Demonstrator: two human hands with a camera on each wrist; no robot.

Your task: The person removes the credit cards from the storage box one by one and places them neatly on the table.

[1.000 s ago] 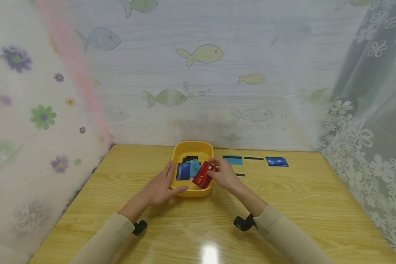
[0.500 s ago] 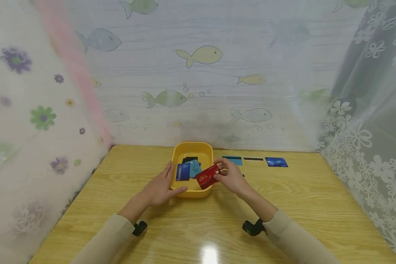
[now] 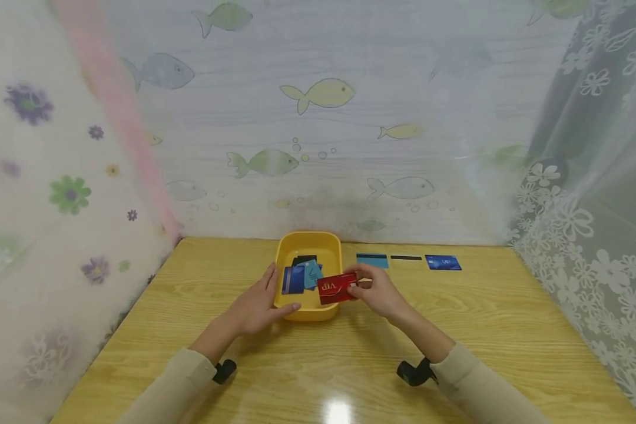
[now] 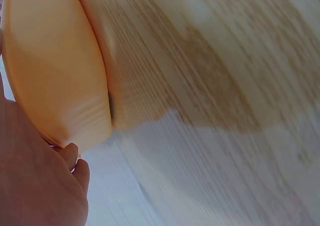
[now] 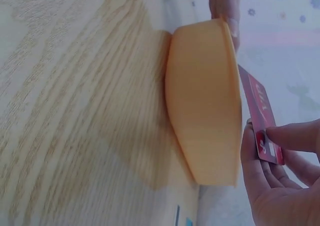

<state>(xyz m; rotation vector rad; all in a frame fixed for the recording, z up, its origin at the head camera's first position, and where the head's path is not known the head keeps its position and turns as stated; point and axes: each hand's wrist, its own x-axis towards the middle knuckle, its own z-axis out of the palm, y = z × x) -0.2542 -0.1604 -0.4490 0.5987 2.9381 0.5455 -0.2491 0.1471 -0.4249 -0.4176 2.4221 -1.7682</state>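
r hand (image 3: 378,291) pinches the red vip card (image 3: 333,288) betw thumb & fingers, over r rim of yellow bin (image 3: 310,315). l hand (image 3: 251,304) rests on bin's l side, fingers extended, thumb at near rim. blue card (image 3: 294,280) & lt-blue card (image 3: 311,274) lie inside (dark card (image 3: 310,258) partly covered).

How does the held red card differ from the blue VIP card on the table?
The red card is pinched in the right hand, off the table; the blue VIP card lies flat on it. In the head view, the red card's VIP lettering is upside down, the blue card's upright. Both are rectangular and marked VIP.
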